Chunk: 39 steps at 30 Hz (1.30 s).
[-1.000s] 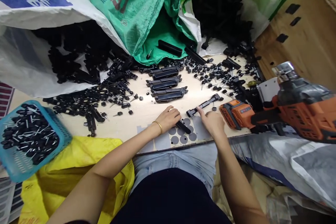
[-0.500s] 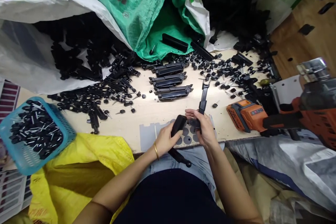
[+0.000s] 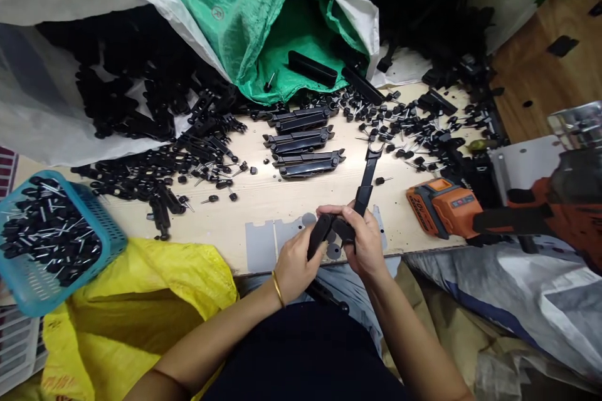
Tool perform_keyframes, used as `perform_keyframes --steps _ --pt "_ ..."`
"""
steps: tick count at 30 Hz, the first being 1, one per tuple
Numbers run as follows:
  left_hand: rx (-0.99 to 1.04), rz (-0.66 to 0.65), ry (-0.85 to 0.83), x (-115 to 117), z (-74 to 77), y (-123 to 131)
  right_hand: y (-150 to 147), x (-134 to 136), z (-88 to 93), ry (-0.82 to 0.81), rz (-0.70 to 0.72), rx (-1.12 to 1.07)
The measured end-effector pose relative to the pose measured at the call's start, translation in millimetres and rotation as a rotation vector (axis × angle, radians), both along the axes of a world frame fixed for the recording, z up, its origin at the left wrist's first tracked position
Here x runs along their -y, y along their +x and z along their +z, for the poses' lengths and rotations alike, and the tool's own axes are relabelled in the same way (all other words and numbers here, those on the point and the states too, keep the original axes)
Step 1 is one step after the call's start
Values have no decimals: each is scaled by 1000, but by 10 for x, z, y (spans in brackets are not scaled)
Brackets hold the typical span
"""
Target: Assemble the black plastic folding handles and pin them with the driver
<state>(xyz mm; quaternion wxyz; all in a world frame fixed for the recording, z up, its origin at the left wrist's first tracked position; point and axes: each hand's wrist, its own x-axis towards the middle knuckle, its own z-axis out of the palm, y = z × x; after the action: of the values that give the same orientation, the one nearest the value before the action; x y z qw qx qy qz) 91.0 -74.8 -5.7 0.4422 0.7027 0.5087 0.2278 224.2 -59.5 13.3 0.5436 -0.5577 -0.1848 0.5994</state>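
Note:
My left hand (image 3: 297, 258) is closed around a black elongated plastic part (image 3: 320, 235) near the front edge of the bench. My right hand (image 3: 364, 241) grips a black telescoping arm (image 3: 368, 178) whose forked end points away from me. The near ends of the two parts meet between my hands; whether they are joined I cannot tell. Below my left hand a black rod with a round end (image 3: 332, 297) shows over my lap. Several folded black bracket assemblies (image 3: 311, 164) lie in a row beyond my hands.
Loose black screws with knobs (image 3: 404, 131) are strewn at the back right. Black jointed parts (image 3: 188, 160) spill from a white sack (image 3: 28, 113). A blue basket (image 3: 110, 232) of screws stands left, a green sack (image 3: 244, 44) behind, an orange cordless drill (image 3: 442, 207) right.
My hands have come closer together, and the two black parts now touch at their near ends. The rod below has dropped slightly toward my lap. The camera view has shifted a little.

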Motion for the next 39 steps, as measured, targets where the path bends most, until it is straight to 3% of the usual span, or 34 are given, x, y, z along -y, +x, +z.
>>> perform_keyframes --steps 4,8,13,17,18,21,23,31,35,37,39 --pt "-43 -70 86 48 -74 -50 47 3 -82 -13 58 18" --pt "-122 -174 46 134 -120 -81 23 42 -182 -117 178 -28" --pt "-199 -116 -62 235 -65 -34 -124 111 -253 -145 -74 -70" --pt "-194 -231 -106 217 -37 -42 -127 96 -252 -167 105 -154" --pt "-207 -236 -118 211 -38 -38 -135 90 -252 -165 95 -162" --pt "-258 -148 -123 198 -40 3 -202 88 -262 -127 -139 -128" --pt "-280 -134 -126 176 -28 34 -241 96 -275 -88 -222 -116" --pt "-424 -350 -222 1 19 -20 -254 86 -390 -74 -187 -199" --pt "-415 -403 -202 -126 -13 -67 -273 105 -483 -73 -238 -82" --pt "-437 -439 -151 -257 -37 -109 -154 148 -501 -122 -147 80" --pt "-503 -458 -46 -417 -70 -165 68 208 -464 -202 155 216"
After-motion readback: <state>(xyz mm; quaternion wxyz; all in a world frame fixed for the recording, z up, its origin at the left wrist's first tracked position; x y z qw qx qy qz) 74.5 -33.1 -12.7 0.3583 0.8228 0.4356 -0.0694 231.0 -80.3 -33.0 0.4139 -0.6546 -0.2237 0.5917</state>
